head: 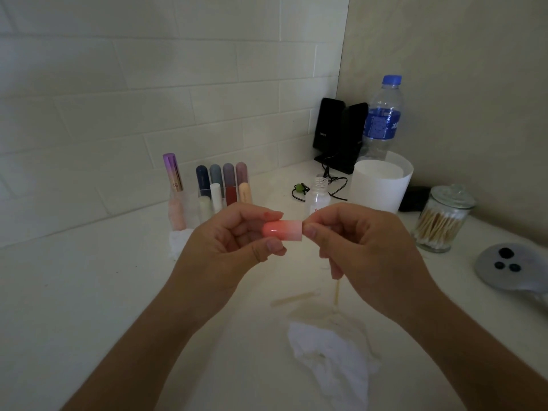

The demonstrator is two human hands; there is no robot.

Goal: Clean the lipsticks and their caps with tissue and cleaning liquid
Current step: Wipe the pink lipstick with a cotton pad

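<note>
At the counter's (89, 292) back left, capped lipsticks (225, 185) stand in a row. In front of them, in mid-air, the left hand (225, 247) pinches the rounded, closed end of the pink cap (283, 230). The cap's long axis lies level, left to right, with its open mouth towards the right hand (364, 250), which pinches that rim. A thin stick (336, 289) hangs below the right hand's fingers. The crumpled tissue (329, 351) lies on the counter beneath, nearer the right hand.
</note>
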